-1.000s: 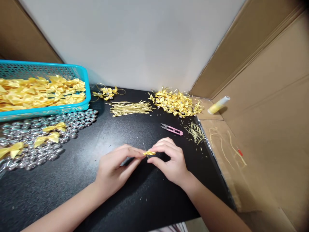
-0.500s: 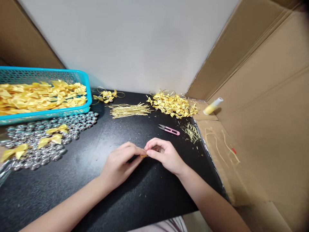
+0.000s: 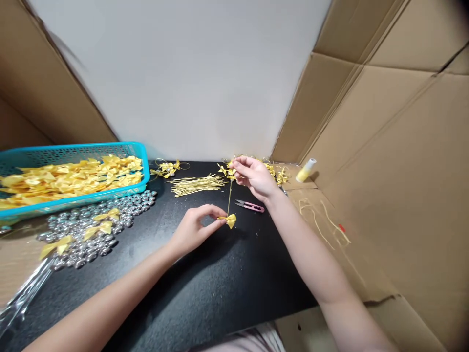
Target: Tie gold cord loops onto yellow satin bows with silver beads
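Observation:
Between thumb and finger, my left hand pinches a yellow ribbon bow just above the black table. A thin gold cord runs taut upward from the bow. Its upper end is pinched in my right hand, raised in front of a pile of finished-looking bows that it partly covers. Below the right hand lie pink thread snips, blades pointing left. A bundle of cut gold cords rests on the table behind the left hand.
A blue basket full of yellow bows stands at the left. Silver beads with several bows on top are spread before it. A small cluster of looped bows sits at the back. Cardboard and a glue-like tube are at the right.
My hands were together over the bow; now the right hand has moved up and away, drawing the cord taut. The left hand still pinches the bow. The camera view has shifted.

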A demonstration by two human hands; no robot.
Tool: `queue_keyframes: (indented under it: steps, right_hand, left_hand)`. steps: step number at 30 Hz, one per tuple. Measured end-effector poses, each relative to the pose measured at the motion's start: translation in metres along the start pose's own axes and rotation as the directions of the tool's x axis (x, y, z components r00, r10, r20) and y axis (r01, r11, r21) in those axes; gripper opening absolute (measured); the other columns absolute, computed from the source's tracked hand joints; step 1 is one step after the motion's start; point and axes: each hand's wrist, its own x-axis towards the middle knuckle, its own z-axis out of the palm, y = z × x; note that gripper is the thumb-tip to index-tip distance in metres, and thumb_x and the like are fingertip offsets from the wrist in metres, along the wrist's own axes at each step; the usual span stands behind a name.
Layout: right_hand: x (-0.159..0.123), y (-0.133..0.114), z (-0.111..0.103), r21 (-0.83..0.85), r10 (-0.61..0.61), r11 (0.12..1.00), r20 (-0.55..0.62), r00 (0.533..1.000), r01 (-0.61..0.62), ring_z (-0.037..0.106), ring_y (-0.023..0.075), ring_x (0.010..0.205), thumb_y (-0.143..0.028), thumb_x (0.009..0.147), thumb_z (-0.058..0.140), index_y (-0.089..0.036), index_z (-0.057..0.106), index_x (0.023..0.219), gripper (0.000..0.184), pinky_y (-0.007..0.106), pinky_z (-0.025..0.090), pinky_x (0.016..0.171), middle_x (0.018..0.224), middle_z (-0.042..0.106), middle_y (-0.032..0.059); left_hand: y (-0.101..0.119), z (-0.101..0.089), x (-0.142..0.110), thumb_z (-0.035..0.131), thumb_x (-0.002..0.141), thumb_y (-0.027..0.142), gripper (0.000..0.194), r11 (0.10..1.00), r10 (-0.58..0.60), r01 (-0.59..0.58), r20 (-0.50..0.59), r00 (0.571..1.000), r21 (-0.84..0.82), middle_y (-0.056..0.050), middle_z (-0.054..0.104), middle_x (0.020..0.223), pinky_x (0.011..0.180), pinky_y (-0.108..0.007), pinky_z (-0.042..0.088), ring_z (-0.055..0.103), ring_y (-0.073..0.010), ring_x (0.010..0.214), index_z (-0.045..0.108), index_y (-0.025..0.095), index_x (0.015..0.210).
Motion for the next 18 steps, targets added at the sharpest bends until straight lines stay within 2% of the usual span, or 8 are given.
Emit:
queue_keyframes:
  steps: [4, 8, 11, 18]
  right_hand:
    - [0.004, 0.001, 0.003, 0.045, 0.036, 0.998, -0.033, 0.999, -0.034, 0.058, 0.0056, 0.053, -0.017, 0.087, 0.062, -0.018, 0.054, 0.077, 0.012, 0.015, 0.044, 0.048, 0.071, 0.07, -0.0012]
    - [0.006, 0.008, 0.0, 0.071, 0.073, 0.995, -0.096, 0.993, -0.067, 0.063, 0.0064, 0.054, -0.015, 0.089, 0.057, -0.019, 0.053, 0.078, 0.013, 0.014, 0.048, 0.05, 0.062, 0.068, -0.0027]
    - [0.01, 0.013, -0.003, 0.069, 0.111, 0.992, -0.11, 0.988, -0.104, 0.062, 0.0057, 0.051, -0.014, 0.09, 0.056, -0.018, 0.054, 0.078, 0.013, 0.014, 0.049, 0.05, 0.058, 0.065, -0.0043]
    - [0.014, 0.019, -0.013, 0.043, 0.124, 0.992, -0.075, 0.989, -0.121, 0.055, 0.0033, 0.043, -0.011, 0.088, 0.056, -0.017, 0.056, 0.078, 0.012, 0.012, 0.044, 0.045, 0.053, 0.06, -0.0071]
  left_hand:
    - [-0.003, 0.008, 0.003, 0.067, 0.081, 0.034, 0.019, 0.949, -0.172, 0.165, 0.0, 0.985, -0.267, -0.007, 0.075, 0.086, 0.077, -0.029, 0.052, 0.068, -0.0186, 0.08, 0.071, 0.016, 0.083]
    - [-0.003, 0.017, 0.0, 0.072, 0.076, 0.039, 0.025, 0.792, -0.339, 0.325, 0.071, 0.938, -0.516, -0.006, 0.075, 0.083, 0.074, -0.027, 0.052, 0.068, -0.0166, 0.075, 0.066, 0.015, 0.081]
    - [-0.004, 0.023, -0.003, 0.072, 0.076, 0.042, 0.029, 0.725, -0.386, 0.376, 0.112, 0.916, -0.576, -0.004, 0.075, 0.075, 0.068, -0.026, 0.051, 0.067, -0.0144, 0.066, 0.063, 0.015, 0.082]
    - [-0.009, 0.031, -0.009, 0.07, 0.081, 0.039, 0.027, 0.61, -0.43, 0.432, 0.181, 0.885, -0.664, -0.006, 0.077, 0.087, 0.067, -0.024, 0.049, 0.069, -0.0138, 0.069, 0.055, 0.017, 0.085]
